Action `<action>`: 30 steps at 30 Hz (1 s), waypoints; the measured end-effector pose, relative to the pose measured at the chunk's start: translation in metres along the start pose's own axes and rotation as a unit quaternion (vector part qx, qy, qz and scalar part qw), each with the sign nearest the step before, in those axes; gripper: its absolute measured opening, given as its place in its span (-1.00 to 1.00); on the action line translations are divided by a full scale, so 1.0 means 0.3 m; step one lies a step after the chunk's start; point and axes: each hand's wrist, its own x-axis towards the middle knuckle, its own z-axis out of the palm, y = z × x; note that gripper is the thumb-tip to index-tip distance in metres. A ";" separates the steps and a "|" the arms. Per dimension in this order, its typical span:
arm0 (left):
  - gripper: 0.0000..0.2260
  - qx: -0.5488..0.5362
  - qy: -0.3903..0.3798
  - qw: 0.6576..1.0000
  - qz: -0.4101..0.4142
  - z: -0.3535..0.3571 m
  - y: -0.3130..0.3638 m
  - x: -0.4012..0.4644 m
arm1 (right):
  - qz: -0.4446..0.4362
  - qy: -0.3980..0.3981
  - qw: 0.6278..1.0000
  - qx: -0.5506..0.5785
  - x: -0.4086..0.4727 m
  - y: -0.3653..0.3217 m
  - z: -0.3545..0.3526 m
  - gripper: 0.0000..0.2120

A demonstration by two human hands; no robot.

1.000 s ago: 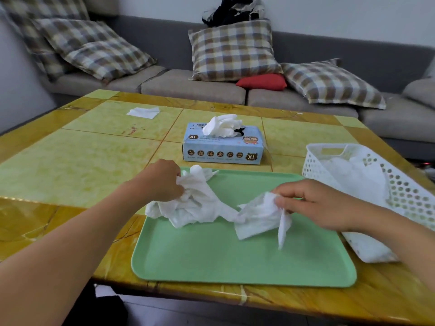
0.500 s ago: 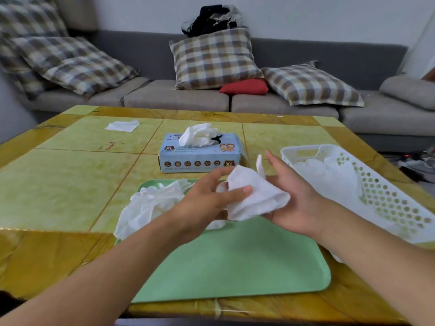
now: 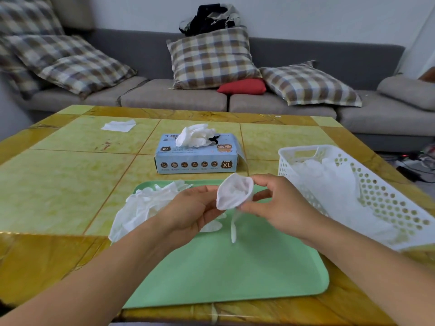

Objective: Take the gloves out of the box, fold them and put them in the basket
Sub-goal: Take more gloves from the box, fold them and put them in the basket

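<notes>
Both hands are raised above the pale green plastic tray (image 3: 235, 274), pinching one thin white disposable glove (image 3: 234, 195) between them. The left hand (image 3: 193, 214) holds its left edge with thumb and fingertips, the right hand (image 3: 275, 202) pinches its right edge, and the cuff gapes open toward the camera while a glove finger dangles below. A crumpled heap of white gloves (image 3: 143, 205) lies on the tray's far left corner, spilling onto the yellow-tiled desk (image 3: 58, 184). Beyond the tray stands the light blue cardboard glove box (image 3: 196, 158), a glove bunched from its slot. The white perforated plastic basket (image 3: 381, 196) on the right holds more white gloves.
</notes>
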 end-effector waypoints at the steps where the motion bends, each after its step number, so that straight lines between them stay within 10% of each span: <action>1: -0.83 0.033 -0.013 0.999 0.006 0.005 -0.002 -0.007 | -0.007 0.026 0.999 0.033 0.008 0.004 0.002 -0.73; 8: -0.21 0.458 0.026 0.869 0.184 0.006 0.038 -0.024 | 0.003 0.025 0.971 0.238 0.043 -0.081 -0.085 -0.78; 12: -0.58 0.304 -0.131 0.928 0.169 0.060 0.080 -0.068 | 0.084 -0.097 0.928 0.350 0.030 -0.112 -0.083 -0.68; 20: -0.90 0.294 0.097 0.909 0.280 0.084 0.045 -0.048 | 0.127 -0.059 0.893 0.428 0.005 -0.114 -0.025 -0.52; 22: -0.89 0.315 0.100 0.890 0.313 0.084 0.044 -0.047 | 0.113 -0.068 0.930 0.343 -0.018 -0.108 0.000 -0.41; 27: -0.49 0.447 0.033 0.815 0.367 0.091 0.042 -0.069 | 0.056 0.072 0.963 0.254 -0.012 -0.113 0.027 -0.84; 30: -0.41 0.353 -0.008 0.887 0.297 0.092 0.068 -0.076 | 0.079 0.056 0.945 0.311 0.019 -0.104 -0.030 -0.77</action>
